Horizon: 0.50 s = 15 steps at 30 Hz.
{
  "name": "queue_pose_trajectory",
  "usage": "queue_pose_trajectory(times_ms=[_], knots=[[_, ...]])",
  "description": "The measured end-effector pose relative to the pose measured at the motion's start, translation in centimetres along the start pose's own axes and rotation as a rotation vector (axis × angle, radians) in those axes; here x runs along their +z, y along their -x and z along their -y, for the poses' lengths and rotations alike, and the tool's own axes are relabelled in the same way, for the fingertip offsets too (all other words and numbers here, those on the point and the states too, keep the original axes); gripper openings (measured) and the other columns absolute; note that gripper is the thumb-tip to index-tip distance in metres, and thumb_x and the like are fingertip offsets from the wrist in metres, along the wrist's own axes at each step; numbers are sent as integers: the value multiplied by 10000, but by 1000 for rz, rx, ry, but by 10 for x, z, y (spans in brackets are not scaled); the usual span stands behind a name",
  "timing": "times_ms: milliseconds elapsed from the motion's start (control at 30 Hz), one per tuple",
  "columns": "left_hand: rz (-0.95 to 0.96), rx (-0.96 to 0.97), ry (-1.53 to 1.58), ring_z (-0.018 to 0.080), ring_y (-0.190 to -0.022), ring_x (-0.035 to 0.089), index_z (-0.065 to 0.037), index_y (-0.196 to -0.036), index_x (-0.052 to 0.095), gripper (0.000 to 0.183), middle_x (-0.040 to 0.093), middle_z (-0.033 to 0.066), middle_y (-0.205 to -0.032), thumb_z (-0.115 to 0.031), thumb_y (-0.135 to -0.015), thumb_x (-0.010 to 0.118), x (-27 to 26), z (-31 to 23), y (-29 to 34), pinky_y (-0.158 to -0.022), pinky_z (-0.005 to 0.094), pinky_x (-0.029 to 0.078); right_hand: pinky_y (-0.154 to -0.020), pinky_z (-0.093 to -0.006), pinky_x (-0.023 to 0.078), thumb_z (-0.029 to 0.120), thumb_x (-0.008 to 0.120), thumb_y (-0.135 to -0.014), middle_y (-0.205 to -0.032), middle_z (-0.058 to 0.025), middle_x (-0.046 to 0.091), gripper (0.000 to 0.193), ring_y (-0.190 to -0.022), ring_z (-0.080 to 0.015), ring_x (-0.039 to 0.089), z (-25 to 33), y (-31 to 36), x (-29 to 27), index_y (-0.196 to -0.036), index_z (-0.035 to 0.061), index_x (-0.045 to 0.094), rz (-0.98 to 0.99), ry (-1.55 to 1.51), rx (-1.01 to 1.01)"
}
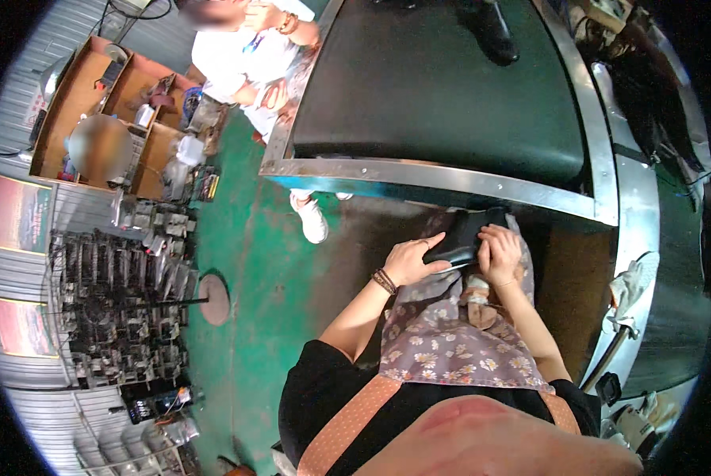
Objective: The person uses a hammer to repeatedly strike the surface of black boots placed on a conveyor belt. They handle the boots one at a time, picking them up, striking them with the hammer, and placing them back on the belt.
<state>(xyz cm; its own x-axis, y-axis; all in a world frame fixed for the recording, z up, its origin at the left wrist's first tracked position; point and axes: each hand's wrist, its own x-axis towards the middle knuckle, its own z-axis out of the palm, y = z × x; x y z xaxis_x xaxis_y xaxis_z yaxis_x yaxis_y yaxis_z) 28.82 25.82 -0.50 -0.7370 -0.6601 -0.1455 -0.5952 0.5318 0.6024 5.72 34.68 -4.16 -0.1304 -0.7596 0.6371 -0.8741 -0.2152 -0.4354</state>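
Observation:
In my lap, at the near end of a conveyor belt (pixel 442 95), lies a glossy black leather boot (pixel 457 242); part of it is hidden by my hands and the shade. My left hand (pixel 412 260) grips its left side, thumb and fingers spread around the edge. From the right, my right hand (pixel 500 254) presses on it with bent fingers. A floral apron (pixel 435 341) covers my lap beneath it. Just below my right hand, a tan and white bundle (pixel 479 301) rests on the apron; its kind is unclear.
Another black boot (pixel 494 36) lies on the belt, inside its metal frame (pixel 419 173). A person in white (pixel 252 63) is at the belt's left side. Wooden shelving (pixel 66 119) and a dark rack (pixel 117 309) line the left wall. A hammer-like tool (pixel 609 357) leans at right.

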Motion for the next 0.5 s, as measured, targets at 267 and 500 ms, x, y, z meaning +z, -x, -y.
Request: queue_pose_trajectory(times_ms=[267,500], knots=[[-181,-162,853,183,-1063,629,-17,-1249,613,354,693,130,-1107,-202,-948,580,37,62,14,-968,320,457,-850,-390,468,76,627,-763,-997,-53,667,163,-990,-268,633,-4,0,1,-924,85,645,-36,-22,-12],[-418,-302,2059,267,-1018,637,-32,-1284,570,564,667,153,-1154,-479,-945,514,67,63,13,-982,413,452,-843,-385,468,94,616,-768,-992,-55,668,139,-981,-266,636,-8,4,4,-901,85,652,-83,-13,13]])
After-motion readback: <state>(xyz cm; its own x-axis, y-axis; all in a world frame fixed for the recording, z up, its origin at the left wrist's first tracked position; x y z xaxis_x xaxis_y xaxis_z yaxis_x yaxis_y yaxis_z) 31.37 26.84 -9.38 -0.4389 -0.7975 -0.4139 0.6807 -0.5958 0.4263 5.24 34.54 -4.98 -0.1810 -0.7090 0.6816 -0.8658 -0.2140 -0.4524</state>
